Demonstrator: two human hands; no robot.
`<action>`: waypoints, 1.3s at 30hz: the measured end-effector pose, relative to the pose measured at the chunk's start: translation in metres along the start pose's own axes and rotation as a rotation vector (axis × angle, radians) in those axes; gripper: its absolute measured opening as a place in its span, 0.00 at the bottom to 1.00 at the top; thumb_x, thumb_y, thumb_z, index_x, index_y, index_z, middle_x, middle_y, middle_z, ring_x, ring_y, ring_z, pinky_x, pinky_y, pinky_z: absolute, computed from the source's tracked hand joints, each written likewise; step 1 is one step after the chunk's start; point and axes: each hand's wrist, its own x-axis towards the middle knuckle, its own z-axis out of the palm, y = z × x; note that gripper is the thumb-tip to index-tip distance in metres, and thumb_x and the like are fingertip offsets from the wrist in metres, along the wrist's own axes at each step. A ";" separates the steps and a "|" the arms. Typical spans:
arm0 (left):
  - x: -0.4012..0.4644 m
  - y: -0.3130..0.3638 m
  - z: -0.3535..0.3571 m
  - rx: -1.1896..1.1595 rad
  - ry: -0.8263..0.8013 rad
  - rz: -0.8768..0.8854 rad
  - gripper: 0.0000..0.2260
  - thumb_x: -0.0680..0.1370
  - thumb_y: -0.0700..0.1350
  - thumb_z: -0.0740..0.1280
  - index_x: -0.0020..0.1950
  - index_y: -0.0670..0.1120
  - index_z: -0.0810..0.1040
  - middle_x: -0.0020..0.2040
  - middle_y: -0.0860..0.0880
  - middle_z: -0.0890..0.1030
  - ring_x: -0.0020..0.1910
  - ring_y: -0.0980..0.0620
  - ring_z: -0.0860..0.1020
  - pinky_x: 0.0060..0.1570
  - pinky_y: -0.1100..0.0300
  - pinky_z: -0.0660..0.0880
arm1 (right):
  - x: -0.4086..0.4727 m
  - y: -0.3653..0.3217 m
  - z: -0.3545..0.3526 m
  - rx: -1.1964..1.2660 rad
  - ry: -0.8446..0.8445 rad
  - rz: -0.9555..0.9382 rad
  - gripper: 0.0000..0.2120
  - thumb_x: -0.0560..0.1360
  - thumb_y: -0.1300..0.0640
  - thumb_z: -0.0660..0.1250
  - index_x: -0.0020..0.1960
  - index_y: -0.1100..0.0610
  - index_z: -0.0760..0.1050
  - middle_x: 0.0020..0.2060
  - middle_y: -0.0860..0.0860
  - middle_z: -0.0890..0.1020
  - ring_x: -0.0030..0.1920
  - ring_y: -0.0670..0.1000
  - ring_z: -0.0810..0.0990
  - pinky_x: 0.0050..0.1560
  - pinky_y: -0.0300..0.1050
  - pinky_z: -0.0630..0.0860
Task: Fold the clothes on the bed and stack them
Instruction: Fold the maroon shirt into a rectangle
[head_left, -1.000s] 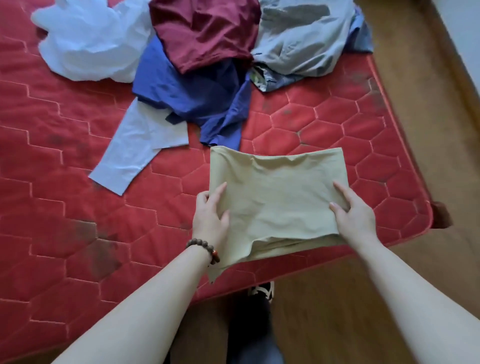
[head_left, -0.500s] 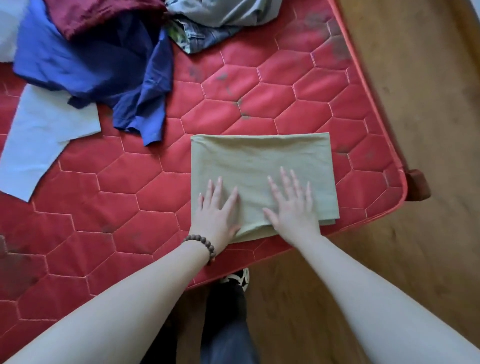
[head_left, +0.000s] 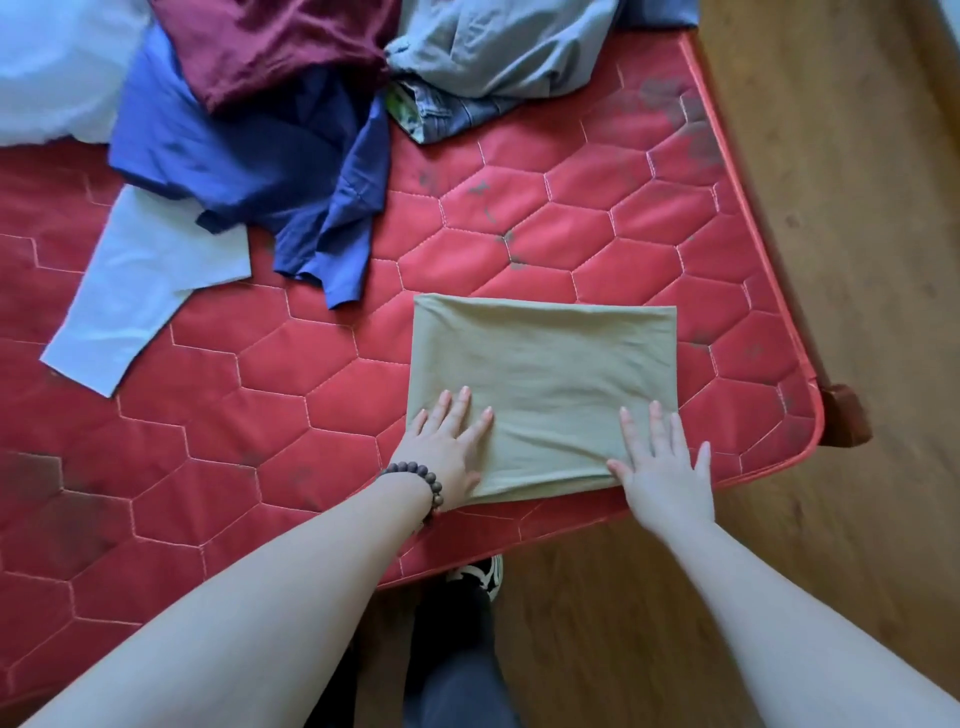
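The folded olive garment (head_left: 545, 384) lies at the bed's (head_left: 597, 234) near right corner, its front edge along the mattress rim. The left hand (head_left: 449, 452) and right hand (head_left: 662, 467) press it flat-fingered, grip released. Bare quilt separates it from the unfolded pile (head_left: 291, 119).

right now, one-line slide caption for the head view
Both hands, left hand and right hand, press flat on a folded olive garment near the red mattress corner.

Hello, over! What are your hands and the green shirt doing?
Left hand and right hand flat on folded green shirt. Unfolded pile waiting behind. Nothing blocking.
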 end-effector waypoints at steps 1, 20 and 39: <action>-0.003 -0.002 -0.010 -0.064 0.013 -0.007 0.36 0.79 0.51 0.61 0.79 0.55 0.40 0.79 0.48 0.38 0.78 0.47 0.41 0.76 0.50 0.46 | -0.002 -0.007 -0.007 0.013 -0.006 0.017 0.31 0.81 0.38 0.44 0.77 0.43 0.33 0.77 0.52 0.36 0.77 0.54 0.36 0.75 0.63 0.45; -0.063 -0.237 -0.142 -0.335 0.443 -0.347 0.29 0.80 0.55 0.58 0.78 0.48 0.54 0.78 0.46 0.56 0.78 0.46 0.51 0.74 0.49 0.54 | 0.032 -0.266 -0.177 0.113 0.183 -0.238 0.26 0.79 0.52 0.60 0.76 0.48 0.61 0.77 0.54 0.56 0.75 0.54 0.57 0.73 0.52 0.57; 0.083 -0.307 -0.257 -0.438 0.738 -0.264 0.32 0.79 0.56 0.63 0.78 0.47 0.56 0.79 0.45 0.56 0.78 0.47 0.50 0.74 0.50 0.55 | 0.262 -0.418 -0.345 0.077 0.539 -0.367 0.13 0.80 0.54 0.58 0.64 0.55 0.70 0.58 0.60 0.77 0.56 0.63 0.76 0.50 0.53 0.73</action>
